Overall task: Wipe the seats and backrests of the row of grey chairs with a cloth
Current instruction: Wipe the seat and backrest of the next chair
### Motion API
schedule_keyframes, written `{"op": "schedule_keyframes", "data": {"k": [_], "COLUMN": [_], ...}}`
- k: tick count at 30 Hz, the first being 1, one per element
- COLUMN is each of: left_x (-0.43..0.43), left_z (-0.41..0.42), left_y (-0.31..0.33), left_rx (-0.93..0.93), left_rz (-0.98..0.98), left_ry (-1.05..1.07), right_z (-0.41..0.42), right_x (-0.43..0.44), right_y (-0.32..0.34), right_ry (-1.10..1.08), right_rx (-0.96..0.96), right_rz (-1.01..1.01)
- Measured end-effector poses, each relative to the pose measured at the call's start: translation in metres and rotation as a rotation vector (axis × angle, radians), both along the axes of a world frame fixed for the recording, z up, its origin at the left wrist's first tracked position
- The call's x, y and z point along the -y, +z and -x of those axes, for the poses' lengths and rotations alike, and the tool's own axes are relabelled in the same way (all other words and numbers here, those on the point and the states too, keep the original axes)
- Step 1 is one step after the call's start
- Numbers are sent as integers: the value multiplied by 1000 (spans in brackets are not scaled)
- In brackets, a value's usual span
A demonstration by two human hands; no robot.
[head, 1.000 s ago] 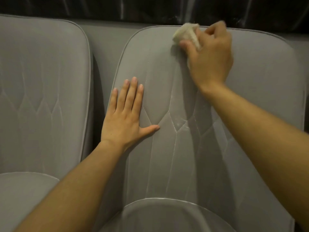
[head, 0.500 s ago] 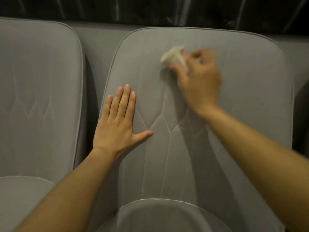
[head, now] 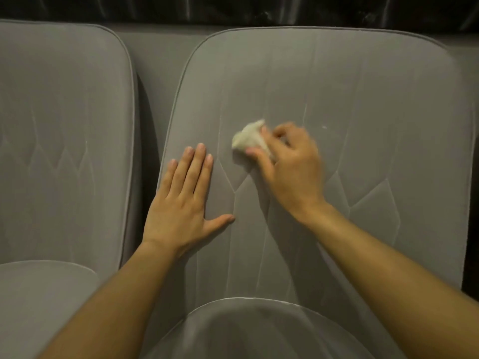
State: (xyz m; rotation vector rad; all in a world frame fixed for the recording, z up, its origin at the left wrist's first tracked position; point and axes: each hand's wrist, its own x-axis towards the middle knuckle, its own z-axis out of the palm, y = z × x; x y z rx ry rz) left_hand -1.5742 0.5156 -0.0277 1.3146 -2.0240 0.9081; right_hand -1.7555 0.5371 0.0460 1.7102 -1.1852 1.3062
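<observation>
Left hand (head: 181, 203) lies flat, fingers straight, on grey padded fabric backrest (head: 363, 112); right hand (head: 293, 169) grips crumpled cream cloth (head: 248, 138) mid-panel, clear of piped edges.

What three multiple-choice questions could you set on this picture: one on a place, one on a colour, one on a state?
1. Where is the cloth?
A. On the left chair's seat
B. Against the backrest of the chair straight ahead
C. On the floor

2. What colour is the cloth?
A. Off-white
B. Red
C. Blue

3. How does the left hand lie?
A. Flat on the backrest, fingers straight
B. Clenched in a fist
C. Curled round a spray bottle

Answers:
1 B: the right hand grips the bunched cloth against the grey backrest, about mid-height.
2 A: it shows pale cream against the grey fabric.
3 A: the palm rests on the backrest, thumb spread to the side, holding nothing.
</observation>
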Motion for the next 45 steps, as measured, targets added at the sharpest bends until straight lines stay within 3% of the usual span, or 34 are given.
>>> {"op": "schedule_keyframes", "data": {"k": [3, 5, 10, 13, 19, 23, 30, 36, 40, 45], "left_x": [2, 3, 1, -3, -11, -9, -11, -24, -21, -25], "left_z": [0, 0, -2, -7, -16, -16, -20, -30, -30, -35], "left_y": [-1, -1, 0, -8, -27, -28, -35, -59, -61, -67], "left_rx": [4, 8, 4, 22, 40, 32, 50, 26, 17, 29], "left_rz": [19, 23, 17, -11, -29, -16, -5, -14, 0, 0], "left_ry": [17, 11, -22, -34, -7, -24, -58, -77, -90, -114], "right_z": [7, 7, -16, -16, -8, -5, -29, -22, -23, -33], "right_x": [9, 18, 7, 4, -3, 15, 1, -6, 10, -16], "right_y": [34, 38, -51, -69, -39, -4, -120, -107, -91, -179], "right_ry": [-52, -101, -59, -25, 8, -109, -19, 117, 80, 159], "right_rx": [188, 193, 55, 60, 85, 199, 109, 180, 312, 177], "right_rz": [48, 28, -46, -89, 72, 115, -59, -12, 17, -182]}}
